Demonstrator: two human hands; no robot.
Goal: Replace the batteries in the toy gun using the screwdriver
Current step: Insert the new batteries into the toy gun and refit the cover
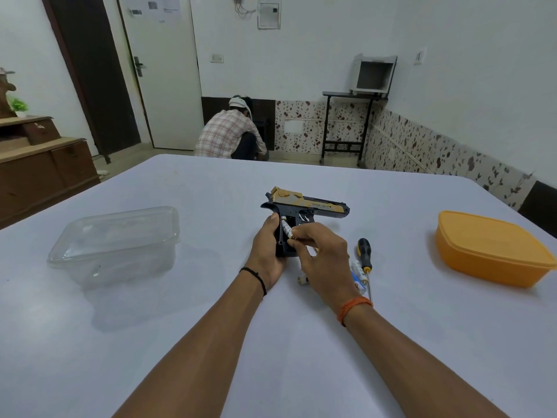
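While left hand (266, 254) grips toy gun (304, 206) — right hand (321, 251) pinches battery (287, 230)

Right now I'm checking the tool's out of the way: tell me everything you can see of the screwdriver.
The black-and-yellow-handled screwdriver lies flat on the white table, right of the right hand, untouched. Its handle points away from the person; the thin metal shaft runs back toward the right wrist. Loose white batteries lie right beside the shaft, whether touching I cannot tell.
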